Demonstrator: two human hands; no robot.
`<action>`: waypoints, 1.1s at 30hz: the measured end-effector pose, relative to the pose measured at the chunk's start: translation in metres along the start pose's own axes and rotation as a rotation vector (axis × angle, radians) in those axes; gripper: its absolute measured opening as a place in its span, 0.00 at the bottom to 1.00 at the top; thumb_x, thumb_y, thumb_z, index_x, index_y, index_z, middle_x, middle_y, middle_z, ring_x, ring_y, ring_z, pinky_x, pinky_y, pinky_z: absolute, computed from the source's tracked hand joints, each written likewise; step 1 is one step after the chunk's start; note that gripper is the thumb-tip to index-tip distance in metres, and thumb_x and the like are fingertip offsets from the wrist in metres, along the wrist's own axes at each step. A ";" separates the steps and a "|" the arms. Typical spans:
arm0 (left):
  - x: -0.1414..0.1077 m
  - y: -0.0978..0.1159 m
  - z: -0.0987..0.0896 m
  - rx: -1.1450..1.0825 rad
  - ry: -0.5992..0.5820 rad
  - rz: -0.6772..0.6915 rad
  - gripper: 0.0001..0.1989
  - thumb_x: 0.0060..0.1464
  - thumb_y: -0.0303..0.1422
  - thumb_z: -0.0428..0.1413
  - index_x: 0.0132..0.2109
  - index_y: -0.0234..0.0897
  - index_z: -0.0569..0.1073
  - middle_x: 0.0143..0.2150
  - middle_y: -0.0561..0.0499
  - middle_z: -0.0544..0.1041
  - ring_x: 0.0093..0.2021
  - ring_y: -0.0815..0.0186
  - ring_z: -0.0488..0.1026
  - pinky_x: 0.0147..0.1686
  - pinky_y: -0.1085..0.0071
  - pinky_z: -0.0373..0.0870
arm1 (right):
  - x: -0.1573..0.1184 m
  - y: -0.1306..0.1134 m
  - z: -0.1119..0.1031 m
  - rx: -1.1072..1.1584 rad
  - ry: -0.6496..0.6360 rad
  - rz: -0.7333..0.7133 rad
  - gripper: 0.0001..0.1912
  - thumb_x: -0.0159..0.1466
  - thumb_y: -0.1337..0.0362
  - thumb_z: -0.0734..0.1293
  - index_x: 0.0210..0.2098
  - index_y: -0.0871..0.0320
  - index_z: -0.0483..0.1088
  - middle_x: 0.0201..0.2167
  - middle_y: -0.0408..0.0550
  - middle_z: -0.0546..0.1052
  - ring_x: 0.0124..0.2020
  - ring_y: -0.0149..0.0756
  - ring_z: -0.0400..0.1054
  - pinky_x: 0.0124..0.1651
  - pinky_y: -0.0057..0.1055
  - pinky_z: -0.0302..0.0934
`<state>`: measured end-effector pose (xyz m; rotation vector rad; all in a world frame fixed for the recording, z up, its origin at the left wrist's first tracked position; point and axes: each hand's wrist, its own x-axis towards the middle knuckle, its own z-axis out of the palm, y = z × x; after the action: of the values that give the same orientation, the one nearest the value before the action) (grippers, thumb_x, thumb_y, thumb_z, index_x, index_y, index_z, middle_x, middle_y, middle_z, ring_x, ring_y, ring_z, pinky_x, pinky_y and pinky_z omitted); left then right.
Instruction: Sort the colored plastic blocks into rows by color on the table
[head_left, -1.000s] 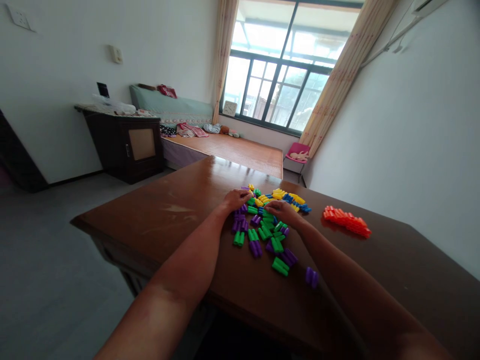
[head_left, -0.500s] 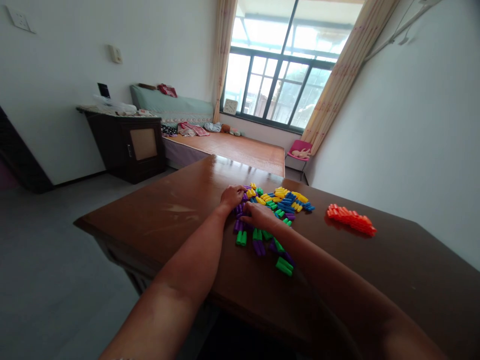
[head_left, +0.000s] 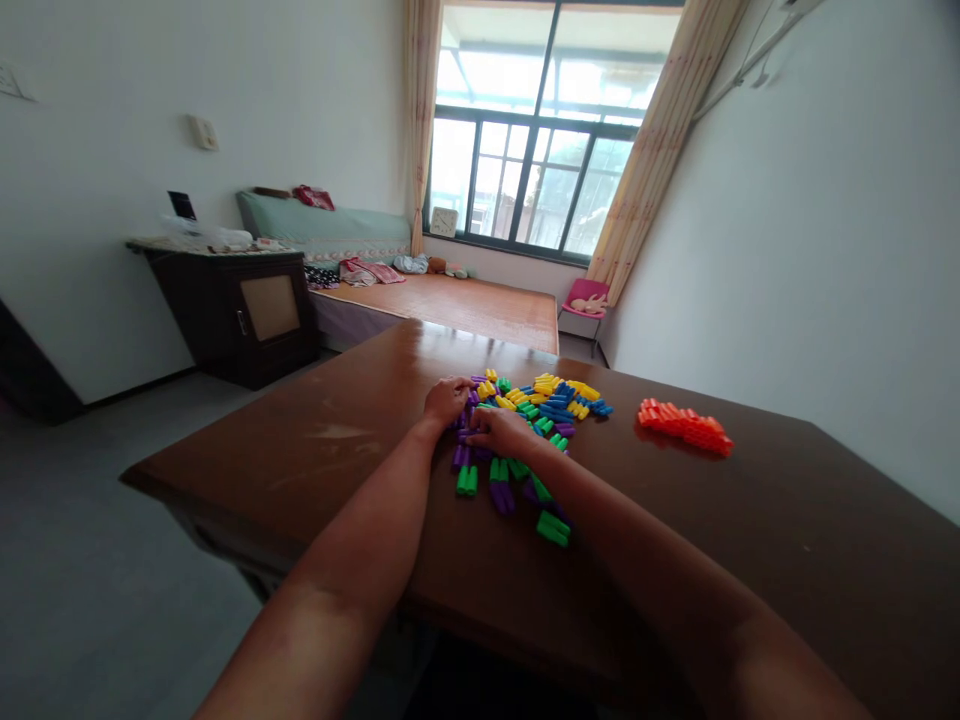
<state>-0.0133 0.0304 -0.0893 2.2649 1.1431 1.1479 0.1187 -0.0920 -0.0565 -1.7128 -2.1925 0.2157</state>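
Purple plastic toy blocks [head_left: 459,457], each like a pair of joined tubes, lie at the left edge of a mixed pile. My left hand [head_left: 448,398] curls its fingers over the purple blocks on the far left side. Just nearer and to the right, my right hand [head_left: 501,432] is bent down with its fingertips closed on a purple block; the exact grip is partly hidden. Around the hands are green blocks [head_left: 466,481], yellow blocks [head_left: 547,383] and blue blocks [head_left: 557,403], loose and overlapping.
An orange row of joined blocks [head_left: 684,426] lies to the right on the brown glossy table [head_left: 337,410]. A single green block [head_left: 553,528] is nearest the front. Beyond the table stand a bed [head_left: 480,305], a dark cabinet [head_left: 240,310] and a pink chair [head_left: 585,298].
The whole view has shifted, so the table and pile appear a little farther left. Both hands stay at the purple blocks, with only slight finger movement.
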 end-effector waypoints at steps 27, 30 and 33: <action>0.000 0.004 0.000 0.107 -0.069 0.101 0.13 0.55 0.30 0.52 0.41 0.40 0.80 0.42 0.50 0.80 0.44 0.63 0.75 0.49 0.69 0.70 | -0.011 0.099 -0.055 0.149 0.402 0.327 0.14 0.62 0.57 0.64 0.41 0.58 0.74 0.36 0.47 0.79 0.37 0.35 0.72 0.40 0.28 0.64; 0.002 0.001 0.001 0.113 -0.081 0.115 0.13 0.55 0.31 0.51 0.41 0.41 0.80 0.42 0.51 0.80 0.44 0.63 0.75 0.50 0.69 0.70 | -0.061 0.152 -0.076 0.254 0.552 0.480 0.16 0.62 0.56 0.64 0.42 0.60 0.74 0.35 0.49 0.80 0.34 0.35 0.73 0.36 0.28 0.65; 0.004 0.000 0.000 0.120 -0.091 0.116 0.13 0.54 0.32 0.51 0.41 0.42 0.80 0.42 0.51 0.80 0.43 0.63 0.75 0.49 0.69 0.70 | -0.117 0.201 -0.086 0.263 0.638 0.721 0.14 0.60 0.59 0.65 0.39 0.62 0.74 0.30 0.52 0.80 0.28 0.34 0.73 0.31 0.27 0.65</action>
<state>-0.0117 0.0336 -0.0875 2.4764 1.0857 1.0308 0.3566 -0.1605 -0.0632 -1.9861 -1.0117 0.0993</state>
